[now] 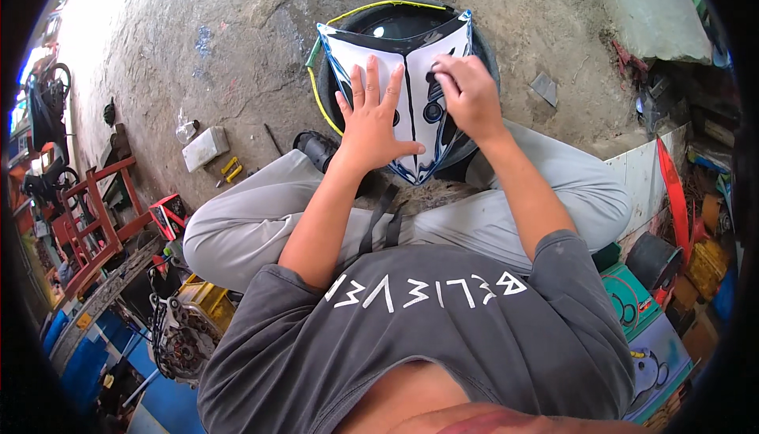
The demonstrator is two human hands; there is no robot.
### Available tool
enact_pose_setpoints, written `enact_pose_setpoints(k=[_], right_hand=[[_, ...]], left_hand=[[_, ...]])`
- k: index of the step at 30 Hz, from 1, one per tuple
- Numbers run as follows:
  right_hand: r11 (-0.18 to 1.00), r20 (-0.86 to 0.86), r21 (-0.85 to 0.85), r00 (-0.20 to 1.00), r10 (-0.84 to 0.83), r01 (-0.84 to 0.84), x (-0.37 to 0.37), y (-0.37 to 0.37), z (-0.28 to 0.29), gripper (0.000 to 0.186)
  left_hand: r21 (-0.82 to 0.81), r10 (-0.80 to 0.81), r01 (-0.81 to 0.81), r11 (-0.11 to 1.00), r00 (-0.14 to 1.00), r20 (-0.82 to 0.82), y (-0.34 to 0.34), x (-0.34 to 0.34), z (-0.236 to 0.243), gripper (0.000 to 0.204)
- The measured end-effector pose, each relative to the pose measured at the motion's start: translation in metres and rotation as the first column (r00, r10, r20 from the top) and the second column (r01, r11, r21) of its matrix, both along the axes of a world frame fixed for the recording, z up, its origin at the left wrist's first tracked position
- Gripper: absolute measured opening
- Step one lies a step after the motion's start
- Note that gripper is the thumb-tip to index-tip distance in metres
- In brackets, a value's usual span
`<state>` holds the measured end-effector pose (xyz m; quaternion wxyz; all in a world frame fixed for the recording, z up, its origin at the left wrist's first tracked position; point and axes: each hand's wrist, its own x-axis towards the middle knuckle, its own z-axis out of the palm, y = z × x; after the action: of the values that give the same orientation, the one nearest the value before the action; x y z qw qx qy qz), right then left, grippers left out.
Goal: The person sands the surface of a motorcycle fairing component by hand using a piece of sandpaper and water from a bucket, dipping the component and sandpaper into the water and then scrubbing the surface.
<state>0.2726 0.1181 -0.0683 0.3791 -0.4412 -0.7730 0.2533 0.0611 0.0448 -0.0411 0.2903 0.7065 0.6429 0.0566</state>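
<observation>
A pointed, shield-shaped panel (423, 53) in white, black and blue, resembling a motorcycle fairing piece, lies in front of my crossed legs across a round black tub or tyre (489, 66). Its narrow tip points toward me. My left hand (370, 118) rests flat on the panel's left half, fingers and thumb spread. On the right half, my right hand (472, 100) has its fingers curled and pinched together against the surface. A small dark bit shows at those fingertips, too hidden to name. A yellow-green tube (313, 90) runs along the round rim's left and far side.
Left on the concrete floor are a pale block (205, 149), yellow-handled pliers (230, 171) and a thin dark rod (273, 138). A reddish metal frame (99, 220) and an engine part (183, 339) stand farther left. At right are a green case (632, 296) and a red strip (674, 197).
</observation>
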Motion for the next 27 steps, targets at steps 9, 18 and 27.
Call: enact_pose_setpoints(k=[9, 18, 27], right_hand=[[0.996, 0.025, -0.084, 1.0, 0.013, -0.011, -0.001, -0.004, 0.01, 0.06], [0.998, -0.009, -0.008, 0.998, 0.063, -0.063, -0.007, -0.009, 0.007, 0.075], [0.995, 0.021, 0.05, 0.997, 0.081, -0.082, -0.002, -0.002, 0.002, 0.044]], left_hand=[[0.002, 0.007, -0.007, 1.0, 1.0, 0.002, 0.0, 0.0, 0.0, 0.153], [-0.017, 0.002, -0.002, 1.0, 1.0, -0.01, 0.0, 0.0, 0.0, 0.152], [0.0, 0.004, -0.004, 1.0, 1.0, 0.006, -0.001, 0.0, -0.001, 0.152]])
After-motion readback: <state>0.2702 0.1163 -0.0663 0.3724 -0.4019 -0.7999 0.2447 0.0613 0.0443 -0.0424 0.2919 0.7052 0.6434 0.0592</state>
